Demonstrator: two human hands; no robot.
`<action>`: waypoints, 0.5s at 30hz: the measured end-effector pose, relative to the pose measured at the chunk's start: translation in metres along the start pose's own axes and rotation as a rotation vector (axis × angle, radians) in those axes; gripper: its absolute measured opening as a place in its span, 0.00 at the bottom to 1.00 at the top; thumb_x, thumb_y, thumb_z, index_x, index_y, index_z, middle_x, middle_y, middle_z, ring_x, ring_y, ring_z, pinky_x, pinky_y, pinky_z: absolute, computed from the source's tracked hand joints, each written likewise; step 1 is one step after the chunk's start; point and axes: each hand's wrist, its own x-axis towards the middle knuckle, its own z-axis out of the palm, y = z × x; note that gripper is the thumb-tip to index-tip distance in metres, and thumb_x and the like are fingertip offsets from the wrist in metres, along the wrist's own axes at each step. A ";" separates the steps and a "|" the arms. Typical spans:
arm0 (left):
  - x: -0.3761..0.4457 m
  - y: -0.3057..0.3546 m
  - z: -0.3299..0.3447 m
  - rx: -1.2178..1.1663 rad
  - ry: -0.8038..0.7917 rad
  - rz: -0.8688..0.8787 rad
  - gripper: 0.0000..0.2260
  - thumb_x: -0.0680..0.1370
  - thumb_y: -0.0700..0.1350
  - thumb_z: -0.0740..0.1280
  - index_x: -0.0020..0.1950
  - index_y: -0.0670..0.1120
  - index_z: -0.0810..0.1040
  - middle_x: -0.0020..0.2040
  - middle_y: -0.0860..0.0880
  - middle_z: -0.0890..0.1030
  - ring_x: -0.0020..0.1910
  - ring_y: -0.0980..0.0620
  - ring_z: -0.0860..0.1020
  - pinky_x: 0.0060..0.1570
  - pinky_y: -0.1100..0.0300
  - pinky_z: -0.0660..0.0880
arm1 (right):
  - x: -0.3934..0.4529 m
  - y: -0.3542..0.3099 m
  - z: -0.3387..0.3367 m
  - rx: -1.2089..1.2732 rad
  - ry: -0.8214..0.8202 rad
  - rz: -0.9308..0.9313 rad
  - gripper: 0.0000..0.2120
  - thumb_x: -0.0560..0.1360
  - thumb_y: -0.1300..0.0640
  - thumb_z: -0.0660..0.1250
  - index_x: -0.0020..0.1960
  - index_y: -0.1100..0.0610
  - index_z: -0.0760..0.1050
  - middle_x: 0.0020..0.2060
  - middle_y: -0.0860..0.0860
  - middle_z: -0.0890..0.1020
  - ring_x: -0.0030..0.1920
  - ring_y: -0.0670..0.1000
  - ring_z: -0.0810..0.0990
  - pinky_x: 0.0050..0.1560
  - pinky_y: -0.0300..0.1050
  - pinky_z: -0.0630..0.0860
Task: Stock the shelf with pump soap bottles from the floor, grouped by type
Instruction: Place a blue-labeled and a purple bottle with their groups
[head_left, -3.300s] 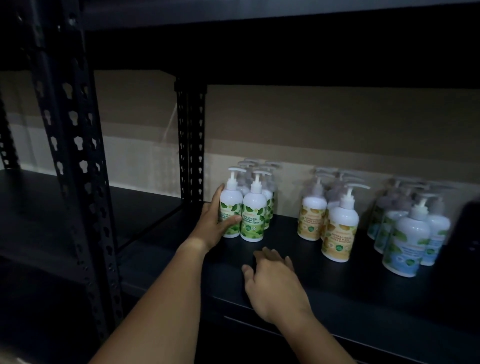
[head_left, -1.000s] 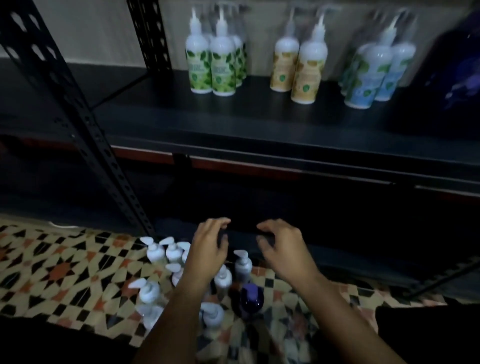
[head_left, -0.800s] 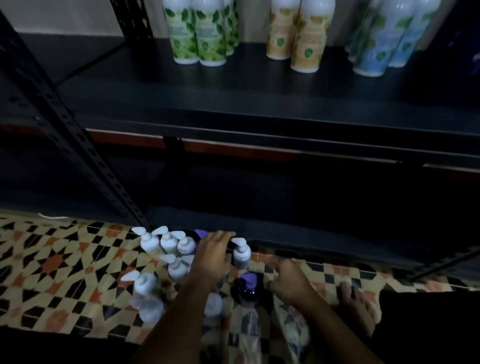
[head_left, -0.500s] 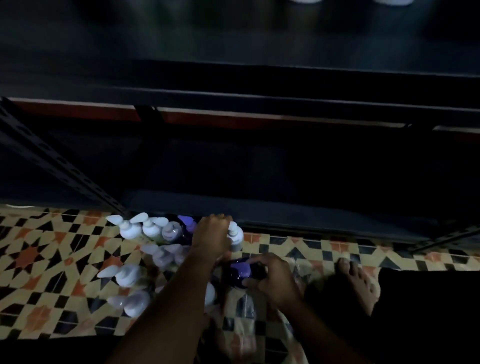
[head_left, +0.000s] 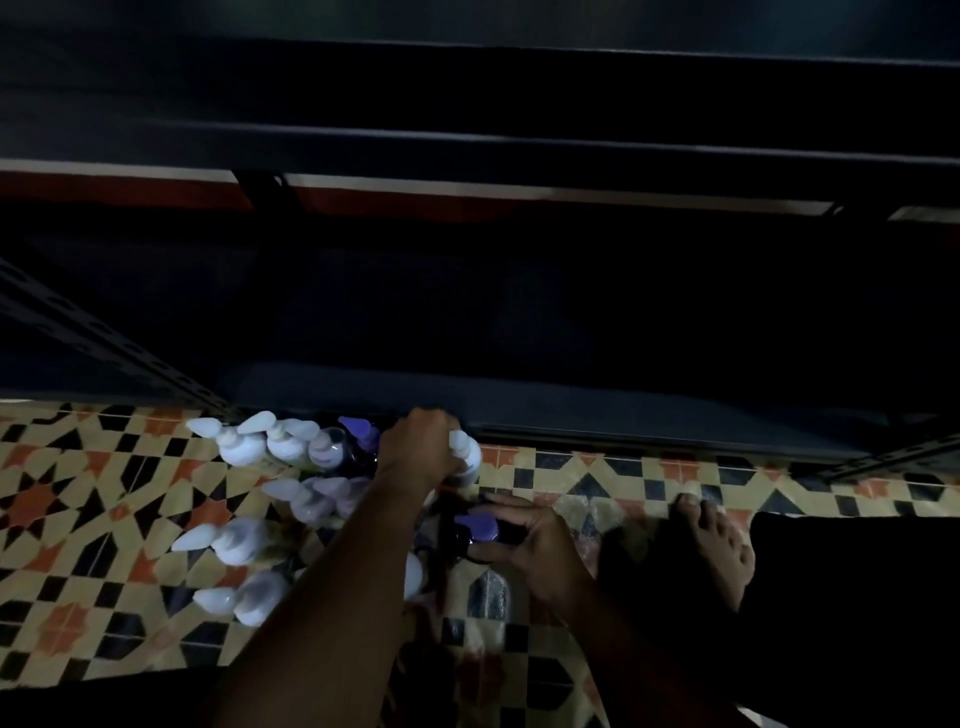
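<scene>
The dark shelf (head_left: 519, 156) stands over the tiled floor (head_left: 78, 519), where white-pump bottles (head_left: 244, 540) crowd together — a careless lift could topple neighbours. Left hand (head_left: 421, 452) grips a white bottle (head_left: 467, 454); right hand (head_left: 535, 535) pinches the purple-pump bottle (head_left: 475, 526) — both still low.

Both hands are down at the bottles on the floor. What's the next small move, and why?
Probably lift both bottles straight up. The left hand grips a white pump bottle and the right hand holds a dark bottle with a purple pump, both packed among other bottles on the tiled floor.
</scene>
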 end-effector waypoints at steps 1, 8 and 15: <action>-0.001 0.000 0.000 -0.016 0.003 0.017 0.17 0.70 0.54 0.79 0.56 0.51 0.84 0.57 0.47 0.84 0.57 0.42 0.82 0.46 0.54 0.73 | -0.002 0.000 -0.001 0.026 0.013 0.001 0.23 0.68 0.69 0.79 0.62 0.59 0.84 0.61 0.52 0.84 0.62 0.50 0.83 0.64 0.45 0.79; -0.019 -0.003 -0.011 -0.325 0.068 0.094 0.15 0.62 0.51 0.84 0.44 0.48 0.85 0.47 0.49 0.80 0.47 0.48 0.80 0.44 0.53 0.77 | -0.025 -0.020 -0.040 0.312 0.105 0.114 0.15 0.72 0.69 0.75 0.58 0.64 0.81 0.52 0.57 0.87 0.55 0.58 0.86 0.49 0.42 0.81; -0.058 0.020 -0.060 -0.839 0.036 0.167 0.12 0.70 0.43 0.83 0.49 0.51 0.84 0.51 0.56 0.82 0.50 0.66 0.81 0.53 0.67 0.75 | -0.056 -0.055 -0.068 0.542 0.224 0.081 0.14 0.76 0.56 0.71 0.58 0.64 0.82 0.52 0.62 0.86 0.49 0.59 0.84 0.48 0.47 0.80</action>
